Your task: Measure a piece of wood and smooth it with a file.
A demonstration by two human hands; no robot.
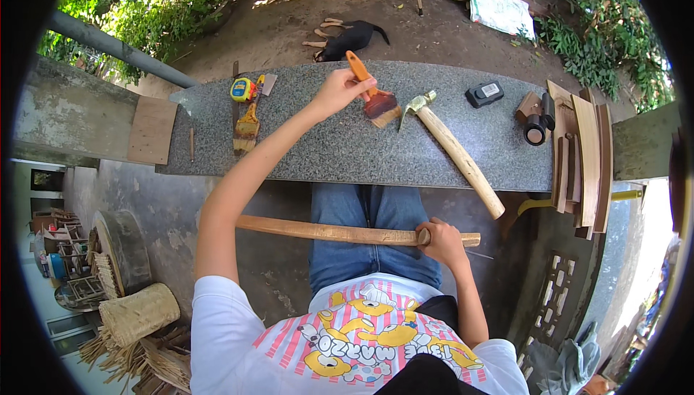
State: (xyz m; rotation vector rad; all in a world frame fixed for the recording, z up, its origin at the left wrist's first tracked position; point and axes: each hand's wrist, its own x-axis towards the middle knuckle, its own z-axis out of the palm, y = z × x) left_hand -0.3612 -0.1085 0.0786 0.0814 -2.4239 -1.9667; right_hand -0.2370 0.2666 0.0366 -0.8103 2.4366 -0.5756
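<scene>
My left hand [343,93] is raised over the granite counter [318,151], its fingers pinching the orange handle of a wide paintbrush [378,105]. The brush's dark-stained head points down and right, close to the claw of a hammer [455,151] with a pale wooden handle. Over my lap, my right hand [443,242] grips a long, slightly curved wooden strip [325,231] near its right end. A round wooden end [423,237] shows by that thumb, and a thin shiny line sticks out beyond the hand; I cannot tell what it belongs to.
Left on the counter lie a yellow tape measure [241,90], a second paintbrush [246,126] and a thin stick [191,144]. At right are a black device [484,93], a black cylinder [536,130] and stacked wooden boards [587,153]. A dog [352,39] lies beyond the counter.
</scene>
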